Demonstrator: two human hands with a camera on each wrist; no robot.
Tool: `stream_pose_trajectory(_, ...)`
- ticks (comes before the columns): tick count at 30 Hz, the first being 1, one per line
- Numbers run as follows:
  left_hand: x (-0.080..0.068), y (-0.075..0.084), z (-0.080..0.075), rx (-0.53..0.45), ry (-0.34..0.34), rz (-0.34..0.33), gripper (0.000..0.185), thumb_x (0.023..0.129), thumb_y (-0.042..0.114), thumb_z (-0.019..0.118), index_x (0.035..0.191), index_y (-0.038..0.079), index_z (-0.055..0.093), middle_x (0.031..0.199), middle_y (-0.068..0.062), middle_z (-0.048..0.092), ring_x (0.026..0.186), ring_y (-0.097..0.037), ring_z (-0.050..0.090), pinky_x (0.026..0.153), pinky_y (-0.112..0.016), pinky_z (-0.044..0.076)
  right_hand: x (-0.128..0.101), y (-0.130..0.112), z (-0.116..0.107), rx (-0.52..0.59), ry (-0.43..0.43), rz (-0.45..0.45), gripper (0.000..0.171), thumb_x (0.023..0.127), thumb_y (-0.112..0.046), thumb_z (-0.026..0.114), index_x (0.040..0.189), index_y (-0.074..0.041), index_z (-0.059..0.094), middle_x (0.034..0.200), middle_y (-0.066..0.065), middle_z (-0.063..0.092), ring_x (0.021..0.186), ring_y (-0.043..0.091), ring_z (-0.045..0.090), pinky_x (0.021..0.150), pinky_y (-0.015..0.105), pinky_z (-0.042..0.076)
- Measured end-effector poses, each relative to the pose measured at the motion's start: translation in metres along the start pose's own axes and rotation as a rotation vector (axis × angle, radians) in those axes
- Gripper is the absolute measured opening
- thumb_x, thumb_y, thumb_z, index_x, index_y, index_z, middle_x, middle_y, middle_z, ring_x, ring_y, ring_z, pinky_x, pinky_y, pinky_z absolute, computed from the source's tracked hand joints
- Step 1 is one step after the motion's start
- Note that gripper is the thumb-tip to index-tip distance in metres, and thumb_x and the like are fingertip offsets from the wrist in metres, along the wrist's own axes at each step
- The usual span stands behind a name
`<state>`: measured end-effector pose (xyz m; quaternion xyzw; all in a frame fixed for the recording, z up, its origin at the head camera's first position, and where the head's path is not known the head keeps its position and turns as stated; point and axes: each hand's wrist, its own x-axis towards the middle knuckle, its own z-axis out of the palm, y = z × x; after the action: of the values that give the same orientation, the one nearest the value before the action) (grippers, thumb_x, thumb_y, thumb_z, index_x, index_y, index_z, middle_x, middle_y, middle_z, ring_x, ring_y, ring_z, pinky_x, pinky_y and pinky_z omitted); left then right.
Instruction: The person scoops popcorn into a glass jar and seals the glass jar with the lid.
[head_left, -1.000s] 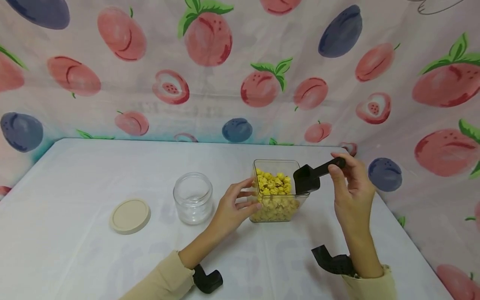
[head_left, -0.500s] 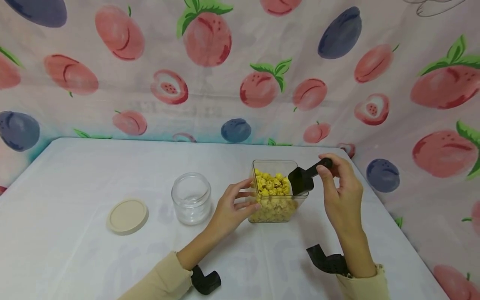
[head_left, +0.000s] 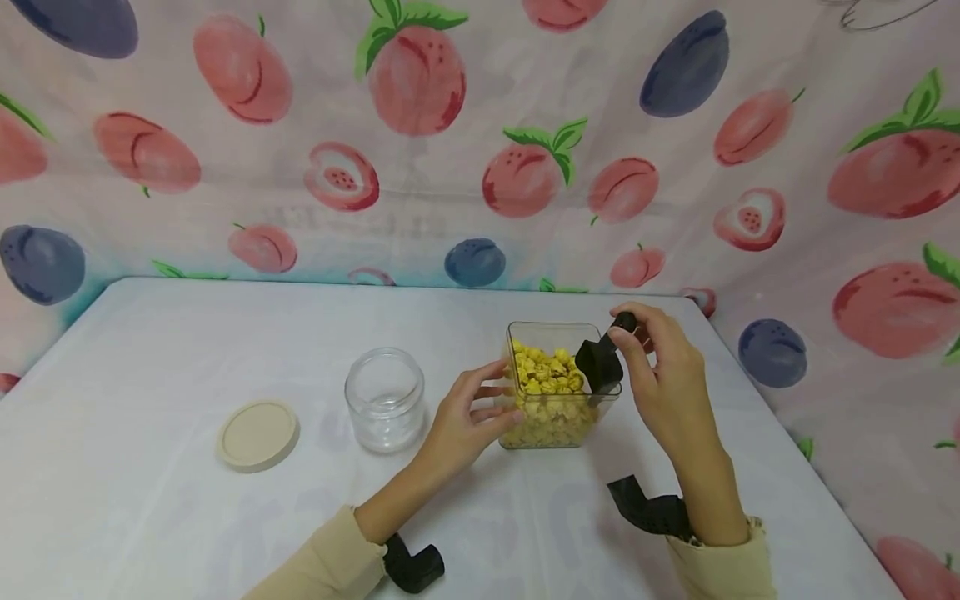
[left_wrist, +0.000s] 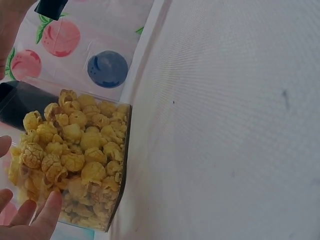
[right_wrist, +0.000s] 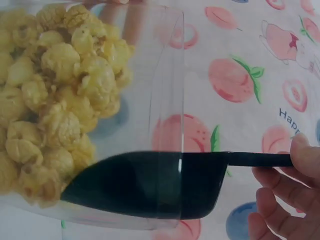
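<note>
A clear square container (head_left: pixel 525 329) holds yellow popcorn (head_left: pixel 546 375) on the white table. My right hand (head_left: pixel 660 367) pinches the handle of a black scoop (head_left: pixel 597 364), whose bowl dips into the container's right side. In the right wrist view the scoop (right_wrist: pixel 150 185) sits behind the clear wall beside the popcorn (right_wrist: pixel 55 100). My left hand (head_left: pixel 465 412) rests with spread fingers against the container's left wall. The left wrist view shows those fingertips (left_wrist: pixel 30 220) by the popcorn (left_wrist: pixel 75 145).
An empty glass jar (head_left: pixel 385 398) stands left of the container, and its beige round lid (head_left: pixel 258 434) lies further left on the table (head_left: pixel 225 333). A fruit-print cloth (head_left: pixel 480 133) hangs behind and to the right.
My right hand has moved left and down, lowering the scoop from above the container's right rim into the popcorn. The left hand has stayed against the container.
</note>
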<state>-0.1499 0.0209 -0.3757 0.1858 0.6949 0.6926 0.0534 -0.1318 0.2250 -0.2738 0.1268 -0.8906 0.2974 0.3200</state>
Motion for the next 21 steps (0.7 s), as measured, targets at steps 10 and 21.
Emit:
stream_pose_trajectory(10, 0.000, 0.001, -0.001, 0.007, 0.007, 0.003, 0.063, 0.083, 0.012, 0.070, 0.139, 0.018, 0.042, 0.131, -0.009, 0.044, 0.116, -0.026, 0.053, 0.094, -0.038, 0.050, 0.000, 0.011, 0.012, 0.002, -0.129, 0.034, 0.021, 0.091, -0.016, 0.060, 0.110, -0.007, 0.059, 0.087, 0.007, 0.057, 0.077, 0.010, 0.043, 0.054, 0.022, 0.036)
stream_pose_trajectory(21, -0.001, 0.000, 0.000, -0.002, 0.000, 0.009, 0.063, 0.083, 0.011, 0.070, 0.139, 0.017, 0.042, 0.132, -0.009, 0.043, 0.116, -0.028, 0.052, 0.095, -0.039, 0.050, 0.000, 0.018, 0.007, 0.079, -0.023, 0.110, 0.021, 0.090, -0.016, 0.062, 0.110, -0.008, 0.063, 0.083, 0.004, 0.059, 0.078, 0.001, 0.047, 0.058, 0.014, 0.038)
